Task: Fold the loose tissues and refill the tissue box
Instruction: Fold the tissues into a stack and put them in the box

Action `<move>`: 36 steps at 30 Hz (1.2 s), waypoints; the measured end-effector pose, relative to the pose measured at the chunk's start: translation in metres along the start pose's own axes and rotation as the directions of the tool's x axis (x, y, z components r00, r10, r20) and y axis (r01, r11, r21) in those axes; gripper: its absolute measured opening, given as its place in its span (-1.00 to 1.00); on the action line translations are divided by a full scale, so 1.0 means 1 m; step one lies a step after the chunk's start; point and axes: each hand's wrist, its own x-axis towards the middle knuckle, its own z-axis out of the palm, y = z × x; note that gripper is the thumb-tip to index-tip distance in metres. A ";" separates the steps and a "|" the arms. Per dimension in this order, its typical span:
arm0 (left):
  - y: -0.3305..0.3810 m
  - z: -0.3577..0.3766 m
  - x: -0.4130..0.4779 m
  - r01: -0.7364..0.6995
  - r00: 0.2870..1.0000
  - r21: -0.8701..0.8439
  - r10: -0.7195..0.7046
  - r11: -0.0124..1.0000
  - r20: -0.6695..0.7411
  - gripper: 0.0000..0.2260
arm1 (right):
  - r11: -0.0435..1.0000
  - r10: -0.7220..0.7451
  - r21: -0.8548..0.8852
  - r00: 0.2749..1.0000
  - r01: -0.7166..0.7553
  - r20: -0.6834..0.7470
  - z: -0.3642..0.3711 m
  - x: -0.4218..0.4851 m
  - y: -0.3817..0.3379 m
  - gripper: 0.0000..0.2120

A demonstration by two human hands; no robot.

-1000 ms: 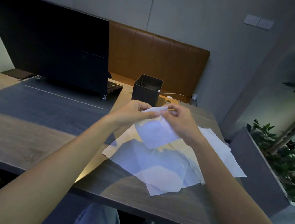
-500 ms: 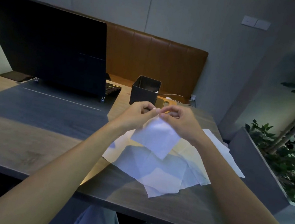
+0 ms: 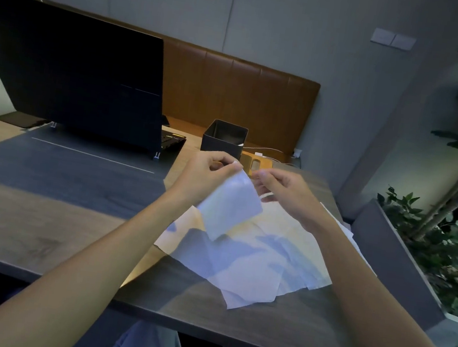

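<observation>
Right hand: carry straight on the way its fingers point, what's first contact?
Likely the folded tissue pinched by the left hand; the right hand points leftward at its top edge. Depth unclear.

Both forearms stretch away and converge. Left grip [image 3: 209, 176] pinches the tissue [image 3: 229, 207] by its top corner; right grip [image 3: 283, 194], fingers loosely curled, sits just right of it.
</observation>
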 end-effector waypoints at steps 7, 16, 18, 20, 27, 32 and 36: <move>0.005 -0.005 0.003 -0.018 0.998 0.018 0.019 1.000 -0.053 -0.84 | 0.998 -0.047 0.040 0.999 0.047 -0.010 0.009 -0.003 -0.010 -0.84; 0.021 0.000 -0.004 0.018 0.971 0.129 -0.048 0.992 0.234 -0.79 | 0.999 -0.048 0.000 0.999 0.048 -0.016 0.002 -0.018 -0.006 -0.80; 0.026 0.004 -0.008 0.012 0.980 0.139 -0.039 0.990 0.196 -0.81 | 0.998 -0.063 -0.023 0.998 0.063 0.008 0.000 -0.020 -0.012 -0.81; 0.029 0.006 -0.009 0.042 0.992 0.069 -0.050 0.997 0.112 -0.82 | 0.997 -0.077 -0.020 0.997 0.077 0.005 -0.004 -0.022 -0.016 -0.83; 0.027 -0.009 -0.005 0.129 0.984 -0.103 -0.140 0.986 -0.109 -0.87 | 0.996 -0.057 0.059 0.997 0.059 -0.045 -0.019 -0.036 -0.013 -0.84; 0.024 -0.012 -0.011 0.171 0.971 -0.204 -0.201 0.964 -0.133 -0.89 | 0.981 0.011 0.192 0.993 0.012 -0.117 -0.012 -0.041 -0.009 -0.80; 0.025 -0.003 -0.015 0.198 0.959 -0.318 -0.251 0.927 -0.134 -0.88 | 0.975 0.066 0.211 0.998 -0.063 -0.007 0.006 -0.043 -0.010 -0.74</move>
